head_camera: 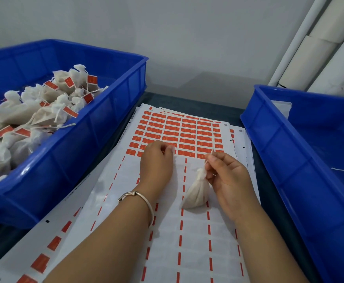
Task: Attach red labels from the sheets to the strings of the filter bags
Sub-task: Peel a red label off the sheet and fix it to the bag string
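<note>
Label print too blurred for us to read. Our left hand [156, 160] pinches a red label [168, 151] on the sheet [187, 231]; right hand [226, 176] pinches the filter bag [196, 193] string [212, 146]. Dark table [269, 197], grey wall [187, 37].

The left hand [156, 162] and right hand [228, 180] work in a lane over the label sheets [187, 242]. Blue bin walls bound it: left bin [75, 150], right bin [289, 160].

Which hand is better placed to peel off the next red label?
The left hand: its fingertips are at the nearest row of red labels on the sheet. The right hand is busy pinching the string of the filter bag.
</note>
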A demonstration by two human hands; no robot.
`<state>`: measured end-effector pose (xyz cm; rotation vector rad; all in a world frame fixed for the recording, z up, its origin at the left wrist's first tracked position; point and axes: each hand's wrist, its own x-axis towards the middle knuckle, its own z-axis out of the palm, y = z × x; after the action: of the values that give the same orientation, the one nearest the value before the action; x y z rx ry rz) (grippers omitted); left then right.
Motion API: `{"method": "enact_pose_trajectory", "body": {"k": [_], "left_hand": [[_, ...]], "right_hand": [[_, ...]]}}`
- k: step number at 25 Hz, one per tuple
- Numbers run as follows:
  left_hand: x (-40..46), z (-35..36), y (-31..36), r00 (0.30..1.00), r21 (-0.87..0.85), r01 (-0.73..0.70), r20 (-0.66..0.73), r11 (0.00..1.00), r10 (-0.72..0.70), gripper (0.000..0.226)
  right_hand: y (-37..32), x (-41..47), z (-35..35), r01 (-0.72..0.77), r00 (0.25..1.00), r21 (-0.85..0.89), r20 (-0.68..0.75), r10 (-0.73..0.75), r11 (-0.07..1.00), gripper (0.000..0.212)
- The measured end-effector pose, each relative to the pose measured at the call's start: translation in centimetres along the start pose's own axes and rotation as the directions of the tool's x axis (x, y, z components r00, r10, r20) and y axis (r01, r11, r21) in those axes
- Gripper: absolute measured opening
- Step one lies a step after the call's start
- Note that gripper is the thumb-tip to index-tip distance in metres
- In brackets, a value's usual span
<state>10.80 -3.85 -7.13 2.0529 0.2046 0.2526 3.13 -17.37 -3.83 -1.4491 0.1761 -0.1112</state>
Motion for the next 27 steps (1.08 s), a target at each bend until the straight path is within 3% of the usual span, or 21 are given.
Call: {"method": "enact_pose_trajectory", "body": {"k": [5, 7, 10, 15, 18, 21, 24, 27], "left_hand": [[-0.2, -0.9, 1.1, 0.985, -0.283, 0.156, -0.021, 0.946, -0.169, 0.02], [-0.8, -1.3, 1.7, 0.98, -0.42, 0.195, 0.059, 0.886, -0.188, 0.019], [-2.0, -1.8, 2.8, 0.957, -0.612, 0.249, 0.276, 0.751, -0.092, 0.017], [-3.4, -1.9, 3.7, 0.888, -0.608, 0.266, 0.457, 0.748, 0.056, 0.019], [-3.9, -1.6, 3.9, 0.842, -0.584, 0.264, 0.528, 0.768, 0.111, 0.02], [-4.2, -1.4, 3.9, 0.821, -0.544, 0.266, 0.56, 0.796, 0.109, 0.021], [-4.2, -1.3, 4.0, 0.812, -0.54, 0.3, 0.577, 0.786, 0.086, 0.022], [-4.1, -1.4, 4.0, 0.809, -0.536, 0.316, 0.583, 0.783, 0.073, 0.022]], "right_hand": [[-0.5, -0.4, -0.1, 0.107, 0.991, -0.029, 0.08, -0.104, 0.994, 0.011], [-0.7, -0.6, 0.0, 0.153, 0.979, -0.058, 0.147, -0.143, 0.986, 0.02], [-0.7, -0.6, 0.2, 0.215, 0.963, -0.091, 0.185, -0.196, 0.972, 0.015], [-0.3, -0.1, -0.1, 0.219, 0.976, -0.145, 0.03, -0.217, 0.965, 0.01], [-0.4, 0.0, -0.2, 0.219, 0.969, -0.182, -0.077, -0.236, 0.959, 0.022], [-0.4, 0.2, -0.5, 0.232, 0.954, -0.206, -0.145, -0.264, 0.951, 0.023], [-0.2, 0.5, -0.7, 0.208, 0.948, -0.208, -0.2, -0.249, 0.956, 0.004], [0.0, 0.6, -0.7, 0.188, 0.95, -0.17, -0.218, -0.223, 0.967, 0.014]]}}
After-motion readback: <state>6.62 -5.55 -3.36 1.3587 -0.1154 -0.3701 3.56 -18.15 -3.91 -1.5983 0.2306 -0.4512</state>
